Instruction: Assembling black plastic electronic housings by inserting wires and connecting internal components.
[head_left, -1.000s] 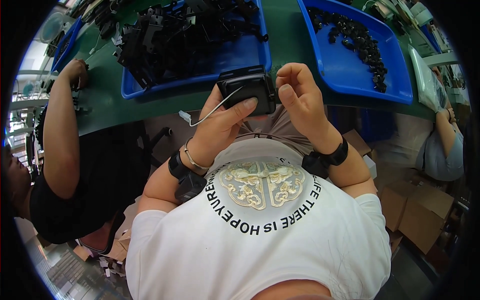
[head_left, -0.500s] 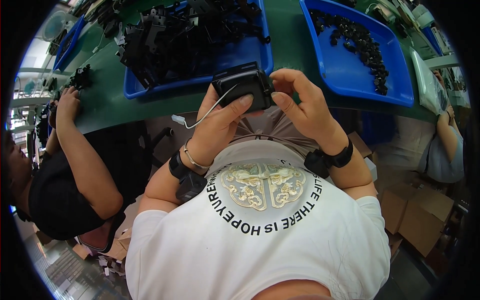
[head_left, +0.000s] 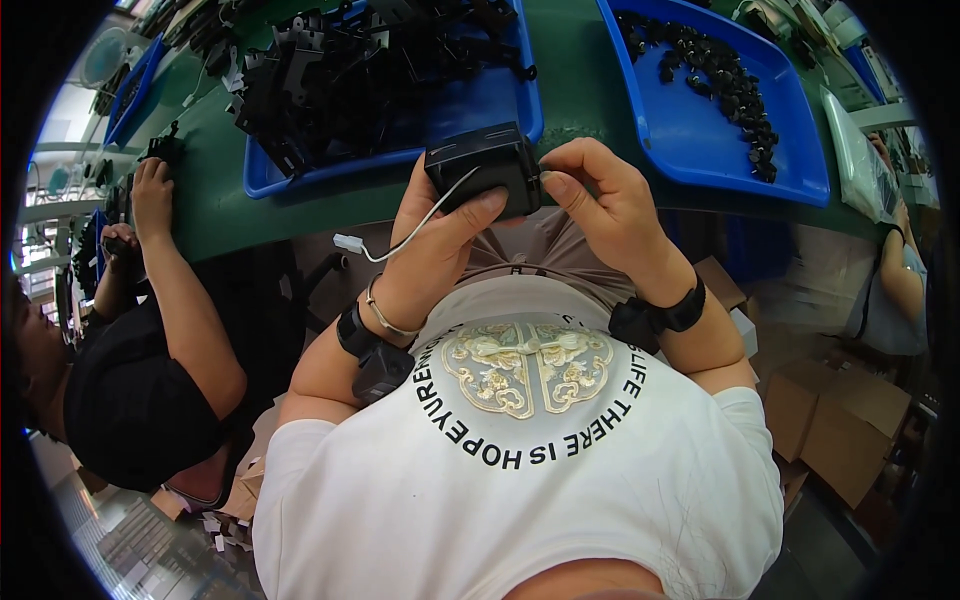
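Observation:
A black box-shaped device (head_left: 490, 165) is in my left hand (head_left: 440, 225), its thumb pressed along the near face and its fingers wrapped underneath. From the device a thin white cable (head_left: 425, 217) runs over that hand and ends in a white plug (head_left: 349, 243), which hangs free beside the wrist. My right hand (head_left: 610, 200) is at the device's right side. Its thumb and forefinger close in a pinch against that side; whatever lies between the tips is too small to make out.
Ahead on the green table (head_left: 215, 215), a blue tray (head_left: 265, 185) holds a heap of black brackets. Another blue tray (head_left: 670, 150) at right holds many small black parts. A co-worker (head_left: 150, 370) sits at left; another person's arm (head_left: 905, 280) shows at right, above cardboard boxes (head_left: 840, 430).
My right thumb and forefinger have drawn closer together at the device's side. The plug has swung slightly left. The left co-worker's hand has moved a little.

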